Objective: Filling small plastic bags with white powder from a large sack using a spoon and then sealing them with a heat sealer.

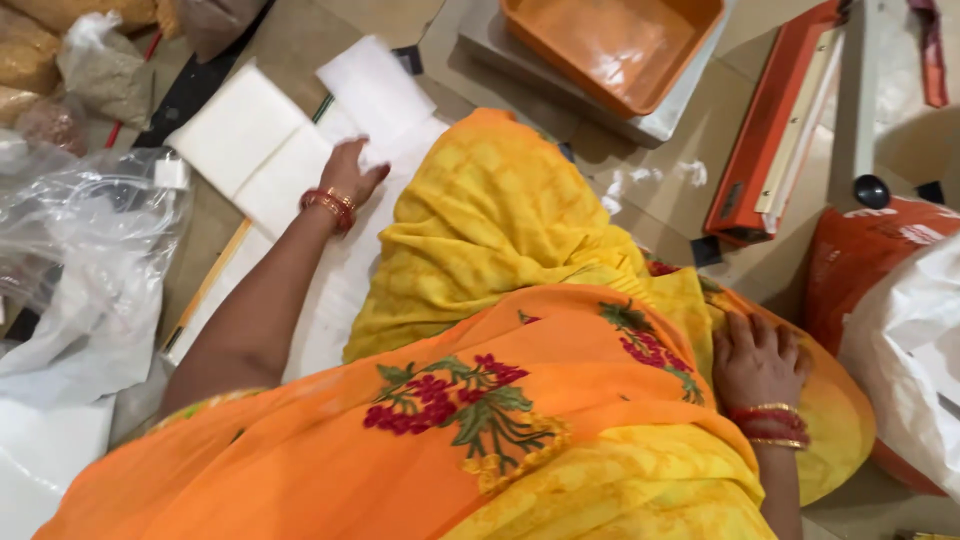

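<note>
Two hands apart: left hand [350,175] flat, fingers spread on white sheets [262,150]; right hand [757,362] resting open on knee, gripping nothing.

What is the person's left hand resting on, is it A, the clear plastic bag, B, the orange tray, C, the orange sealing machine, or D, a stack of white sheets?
D: the left hand lies flat, fingers spread, on the stack of white sheets on the floor, apart from the orange tray, the clear plastic bag and the orange sealing machine.
</note>
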